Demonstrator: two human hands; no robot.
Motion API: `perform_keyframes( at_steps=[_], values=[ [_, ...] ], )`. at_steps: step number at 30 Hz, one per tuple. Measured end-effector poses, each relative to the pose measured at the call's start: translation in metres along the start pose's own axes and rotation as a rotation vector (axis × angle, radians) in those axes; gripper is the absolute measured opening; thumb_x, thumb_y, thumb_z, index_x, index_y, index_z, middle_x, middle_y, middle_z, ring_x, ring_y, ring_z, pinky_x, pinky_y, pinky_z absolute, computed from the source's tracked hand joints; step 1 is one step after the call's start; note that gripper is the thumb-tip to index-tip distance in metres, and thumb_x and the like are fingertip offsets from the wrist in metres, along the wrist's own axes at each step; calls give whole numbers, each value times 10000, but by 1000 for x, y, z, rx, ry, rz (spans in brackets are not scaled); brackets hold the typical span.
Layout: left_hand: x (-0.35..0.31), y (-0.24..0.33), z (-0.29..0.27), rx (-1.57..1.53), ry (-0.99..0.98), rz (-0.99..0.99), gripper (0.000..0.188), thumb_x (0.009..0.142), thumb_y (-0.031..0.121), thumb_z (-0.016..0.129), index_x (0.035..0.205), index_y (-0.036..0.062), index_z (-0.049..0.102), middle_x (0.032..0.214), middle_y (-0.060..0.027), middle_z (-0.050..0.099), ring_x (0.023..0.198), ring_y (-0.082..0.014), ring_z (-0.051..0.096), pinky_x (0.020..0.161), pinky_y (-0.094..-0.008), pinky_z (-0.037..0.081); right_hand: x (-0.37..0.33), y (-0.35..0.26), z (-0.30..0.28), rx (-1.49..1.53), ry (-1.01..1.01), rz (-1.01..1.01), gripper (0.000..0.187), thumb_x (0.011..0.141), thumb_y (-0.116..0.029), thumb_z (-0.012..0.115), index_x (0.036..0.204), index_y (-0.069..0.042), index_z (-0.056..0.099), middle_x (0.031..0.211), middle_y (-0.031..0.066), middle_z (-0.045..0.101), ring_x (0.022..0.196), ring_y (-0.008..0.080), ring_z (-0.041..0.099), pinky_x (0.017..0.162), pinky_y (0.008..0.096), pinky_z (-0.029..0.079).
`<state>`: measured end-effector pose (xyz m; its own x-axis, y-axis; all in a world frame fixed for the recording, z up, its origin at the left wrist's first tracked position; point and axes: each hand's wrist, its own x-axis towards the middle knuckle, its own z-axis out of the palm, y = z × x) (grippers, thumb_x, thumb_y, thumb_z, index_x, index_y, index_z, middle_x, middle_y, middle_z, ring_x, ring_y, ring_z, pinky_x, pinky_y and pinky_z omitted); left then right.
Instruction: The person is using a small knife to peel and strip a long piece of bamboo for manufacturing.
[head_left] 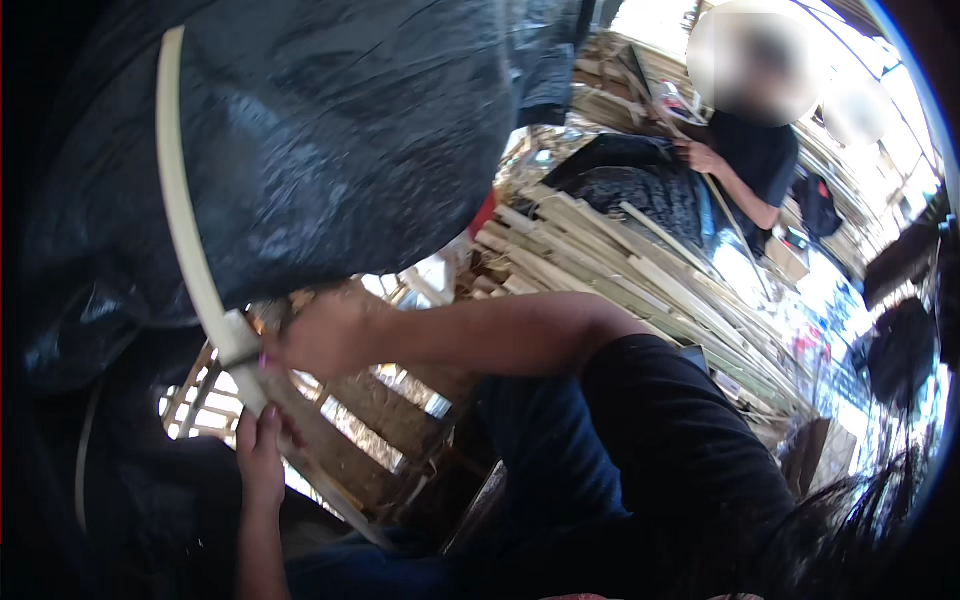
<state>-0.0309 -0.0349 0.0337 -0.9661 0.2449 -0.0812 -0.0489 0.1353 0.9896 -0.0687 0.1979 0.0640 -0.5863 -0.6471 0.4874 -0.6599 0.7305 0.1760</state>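
Pale strip (pixel 181 200) curves up in front of a black plastic sheet (pixel 390 120), left of a stack of slats (pixel 590 250). The person's right hand (pixel 330 335), blurred, is at the strip; whether it grips anything, one cannot tell. The left hand (pixel 262 455) pinches the strip lower down, thumb on top.

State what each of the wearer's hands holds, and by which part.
Left hand: the pale strip, by its lower part. Right hand: blurred beside it; its hold cannot be told.
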Motion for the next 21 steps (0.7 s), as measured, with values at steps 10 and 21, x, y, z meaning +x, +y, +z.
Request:
perform_keyframes(
  at_steps=[10,21],
  values=[
    [14,-2,16,-11,-127,-1,201,1017,239,444,983,43,470,770,-41,510,668,-142,522,633,-296,444,4,-2,-4,165,-141,143,406,992,-404,389,908,-50,569,577,80,614,520,266,651,457,393,516],
    [9,-14,19,-24,-128,-89,196,1025,233,416,970,47,442,732,-23,457,629,-124,470,622,-289,439,7,-12,-2,146,-209,95,420,990,-402,400,907,-33,581,562,79,613,501,247,641,455,370,518]
  ],
)
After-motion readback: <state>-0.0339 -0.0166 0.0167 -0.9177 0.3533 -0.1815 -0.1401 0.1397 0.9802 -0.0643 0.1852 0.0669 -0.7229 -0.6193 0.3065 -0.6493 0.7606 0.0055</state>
